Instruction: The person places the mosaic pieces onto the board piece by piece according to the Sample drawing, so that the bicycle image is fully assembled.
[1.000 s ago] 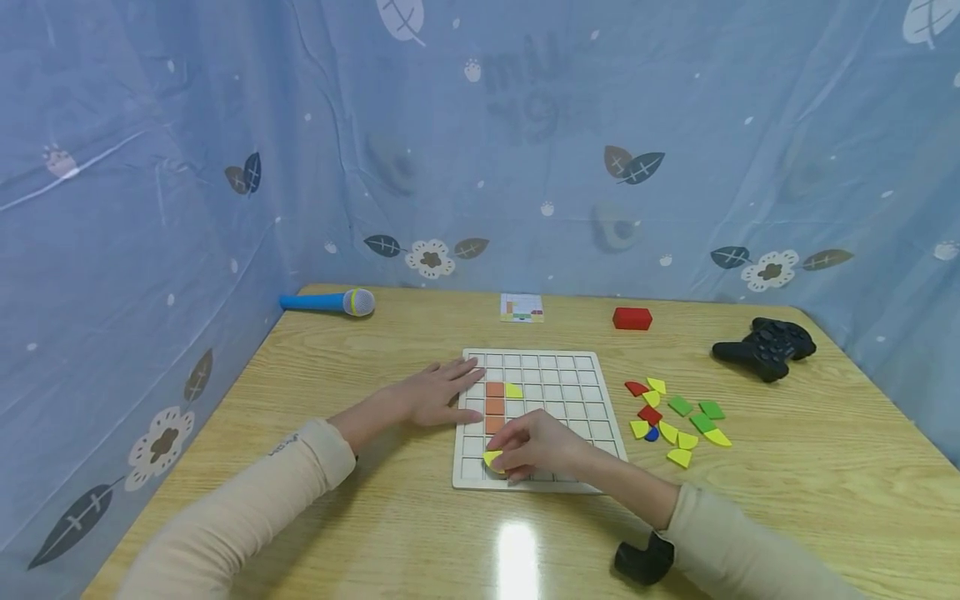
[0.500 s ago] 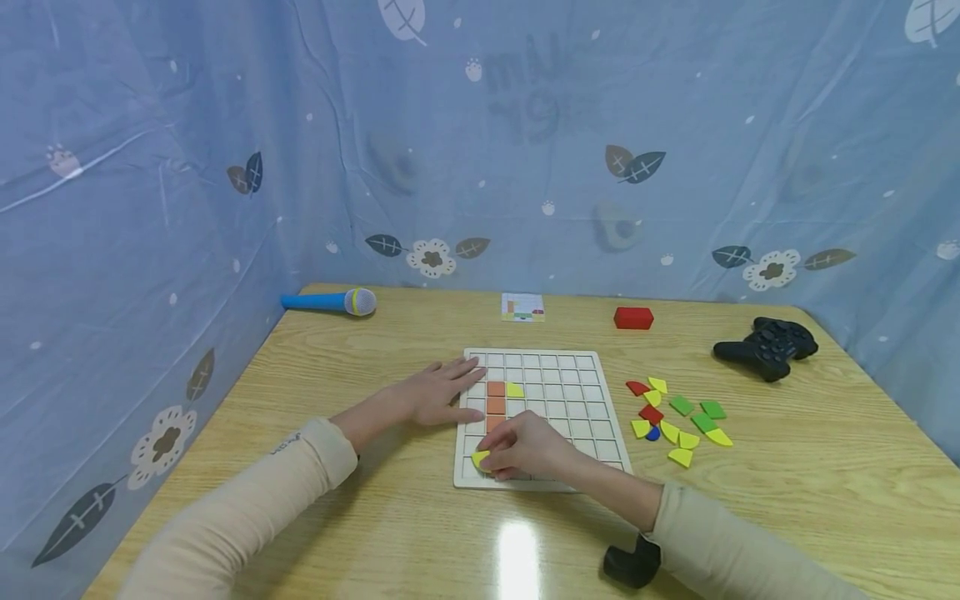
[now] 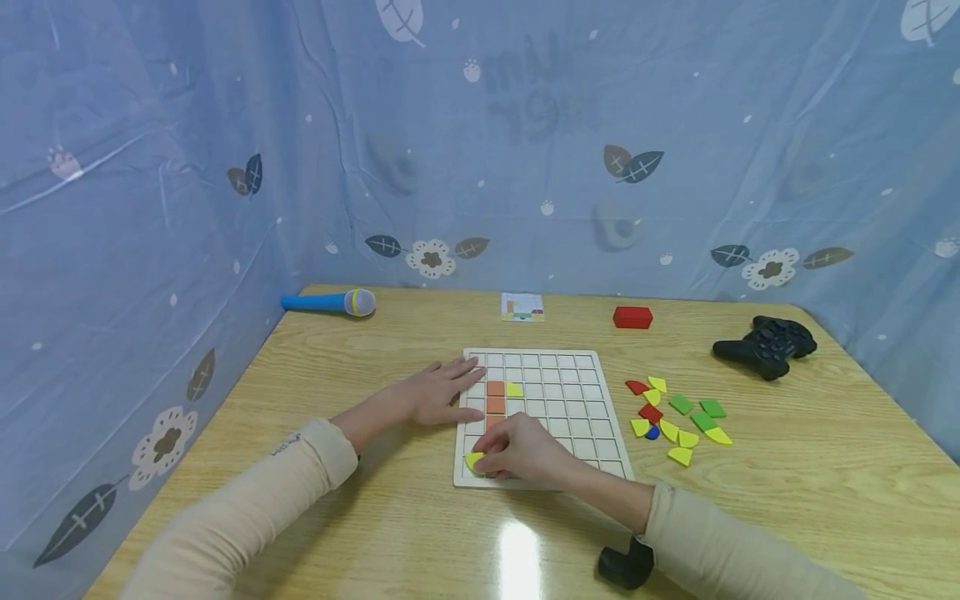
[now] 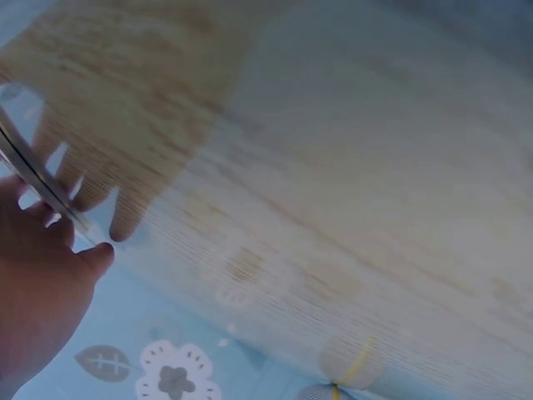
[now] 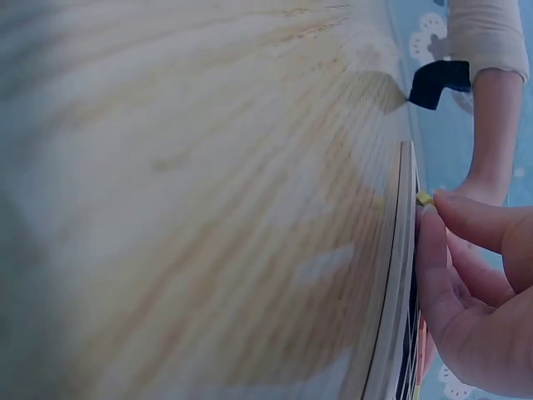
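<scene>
A white grid board (image 3: 540,360) lies on the wooden table. My left hand (image 3: 435,396) rests with spread, straight fingers on the board's left edge; the left wrist view shows the same hand (image 4: 46,275) at the board's side. Over the bottom-left corner cell, my right hand (image 3: 521,450) pinches a yellow quarter-circle tile (image 3: 472,462) between thumb and fingers. The right wrist view shows the tile's yellow edge (image 5: 425,198) right at the board's surface. Several orange square tiles (image 3: 496,405) form a column in the grid, beside another yellow tile (image 3: 514,389). The right hand partly covers the lowest orange tile.
Loose red, yellow, green and blue tiles (image 3: 681,404) lie right of the board. Behind it are a small pattern card (image 3: 522,307) and a red block (image 3: 633,317). A black game controller (image 3: 768,346) sits at right, a blue toy microphone (image 3: 327,302) at back left.
My right hand has slid left along the board's bottom row with the yellow tile, into the corner cell. The left hand has stayed in place.
</scene>
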A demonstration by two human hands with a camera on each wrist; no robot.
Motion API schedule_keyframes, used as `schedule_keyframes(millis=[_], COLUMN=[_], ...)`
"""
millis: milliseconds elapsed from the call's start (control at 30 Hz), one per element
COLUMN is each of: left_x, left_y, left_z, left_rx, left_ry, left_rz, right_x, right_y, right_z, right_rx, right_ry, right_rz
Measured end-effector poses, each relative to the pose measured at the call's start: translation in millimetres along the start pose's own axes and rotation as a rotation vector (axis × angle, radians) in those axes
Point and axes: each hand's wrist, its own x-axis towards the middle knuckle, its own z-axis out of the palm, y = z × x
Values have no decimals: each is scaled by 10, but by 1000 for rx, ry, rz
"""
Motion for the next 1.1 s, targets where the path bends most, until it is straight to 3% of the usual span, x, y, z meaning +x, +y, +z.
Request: schedule_keyframes(millis=[333,667,800,967,1100], left_x=[6,5,10,13,12], left_y=[-3,-2,-7,-16,-19], left_z=[0,-25,-38,-41,-36], left_rx=[-17,-27,-21,-15,-22], left_ry=[8,-11,-13,-12,-19], left_rz=[2,5,17,28,33], right_x=[10,10,-4,-15,-34], right_y=[-15,-16,-44,-77,-88], right_z=[-21,-133,-163,-143,-138], right_rx=[-14,93,147,240,262], right_ry=[-18,-42,-133,-322,-388], right_rz=[-15,117,114,84,70])
